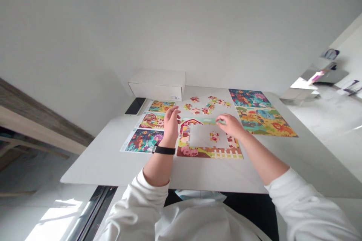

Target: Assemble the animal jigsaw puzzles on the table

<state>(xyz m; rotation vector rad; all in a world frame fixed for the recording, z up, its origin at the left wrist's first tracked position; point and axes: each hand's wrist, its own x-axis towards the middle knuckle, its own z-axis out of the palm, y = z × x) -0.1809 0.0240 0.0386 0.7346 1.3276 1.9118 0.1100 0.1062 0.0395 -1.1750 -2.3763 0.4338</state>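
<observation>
A jigsaw puzzle point(195, 153) with a farm picture lies in front of me, its border joined around a bare middle. One loose puzzle piece point(214, 136) rests inside that border. My left hand point(171, 122), with a black band point(165, 150) on its wrist, hovers at the puzzle's left edge, fingers loosely stretched and apart. Over the upper right border is my right hand point(230, 125), thumb and fingertips brought together in a pinch; whatever may be between them is hidden. Beyond the puzzle are several loose pieces point(195, 111), some of them joined or touching.
A picture sheet point(143, 120) with three scenes lies left of the puzzle. Behind it are a phone point(135, 106) and a white box point(158, 84) against the wall. Two finished puzzles point(266, 120) lie on the right side of the white table point(113, 169).
</observation>
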